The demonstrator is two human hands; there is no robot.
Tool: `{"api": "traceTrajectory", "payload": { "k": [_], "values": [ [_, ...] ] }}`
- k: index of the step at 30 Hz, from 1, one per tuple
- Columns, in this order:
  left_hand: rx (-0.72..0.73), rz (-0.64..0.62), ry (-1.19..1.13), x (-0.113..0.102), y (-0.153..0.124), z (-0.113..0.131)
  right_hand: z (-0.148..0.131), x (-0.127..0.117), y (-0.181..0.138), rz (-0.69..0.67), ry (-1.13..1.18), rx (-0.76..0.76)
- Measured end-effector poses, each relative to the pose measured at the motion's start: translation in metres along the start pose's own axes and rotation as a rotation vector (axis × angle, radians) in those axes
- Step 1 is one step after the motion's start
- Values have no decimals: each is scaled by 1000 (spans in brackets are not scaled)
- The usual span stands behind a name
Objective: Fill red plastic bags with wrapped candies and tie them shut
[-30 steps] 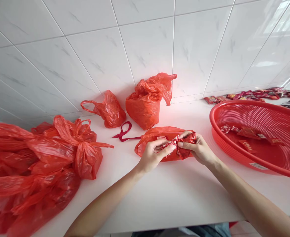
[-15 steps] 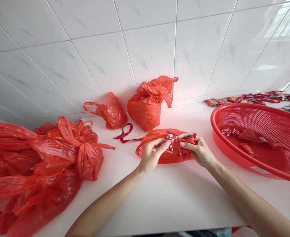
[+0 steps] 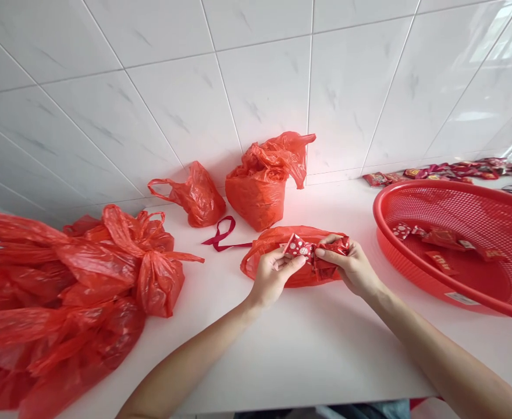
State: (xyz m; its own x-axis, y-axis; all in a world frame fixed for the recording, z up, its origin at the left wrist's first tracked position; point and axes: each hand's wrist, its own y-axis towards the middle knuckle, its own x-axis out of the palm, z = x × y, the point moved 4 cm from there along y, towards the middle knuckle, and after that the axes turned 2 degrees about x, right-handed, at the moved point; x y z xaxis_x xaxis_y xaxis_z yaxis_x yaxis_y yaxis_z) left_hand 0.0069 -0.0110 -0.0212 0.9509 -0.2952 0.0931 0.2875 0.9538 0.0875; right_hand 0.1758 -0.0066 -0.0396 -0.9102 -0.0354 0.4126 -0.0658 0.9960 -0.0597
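Note:
My left hand (image 3: 272,278) pinches a small red packet with white dots (image 3: 298,247) between thumb and fingers. My right hand (image 3: 351,266) is closed around a bunch of red wrapped packets (image 3: 332,256). Both hands hover over a flat red plastic bag (image 3: 269,244) lying on the white counter (image 3: 299,343). The two hands nearly touch at the packets.
A red mesh basket (image 3: 457,198) with a few packets stands at the right. Two filled red bags (image 3: 258,186) (image 3: 197,198) sit by the tiled wall, a dark red ribbon (image 3: 223,235) between them. A heap of red bags (image 3: 64,291) fills the left. More packets (image 3: 448,170) line the far right.
My left hand has drawn the dotted packet out of the bunch and turned it to lie flatter. The right hand has stayed in place with its bunch.

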Motion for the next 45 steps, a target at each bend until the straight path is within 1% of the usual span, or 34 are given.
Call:
{"api": "traceTrajectory", "payload": {
  "k": [3,8,14,19,23,27,30,35,40,45],
  "values": [
    [5,-26,41,0,0,2,-4,-3,1,10,-31,-18],
    [36,30,55,-4,3,7,-6,-2,0,-17,-80,-21],
    [-1,13,13,-6,4,9,-10,3,-2,-34,2,16],
    [-16,-32,66,-8,2,17,-12,5,-2,-65,58,51],
    [3,-9,62,-7,1,20,-12,7,-2,-115,61,70],
    [48,41,62,-6,0,22,-11,7,-3,-133,60,79],
    [68,62,82,-8,-1,24,-8,6,-3,-156,18,69],
    [52,23,143,-8,-3,25,-5,3,-3,-129,-54,37],
    [79,14,223,-4,-6,25,-6,9,-6,-190,-89,-39],
    [141,21,259,-3,-7,28,-7,12,-9,-242,-81,-33]
  ]
}}
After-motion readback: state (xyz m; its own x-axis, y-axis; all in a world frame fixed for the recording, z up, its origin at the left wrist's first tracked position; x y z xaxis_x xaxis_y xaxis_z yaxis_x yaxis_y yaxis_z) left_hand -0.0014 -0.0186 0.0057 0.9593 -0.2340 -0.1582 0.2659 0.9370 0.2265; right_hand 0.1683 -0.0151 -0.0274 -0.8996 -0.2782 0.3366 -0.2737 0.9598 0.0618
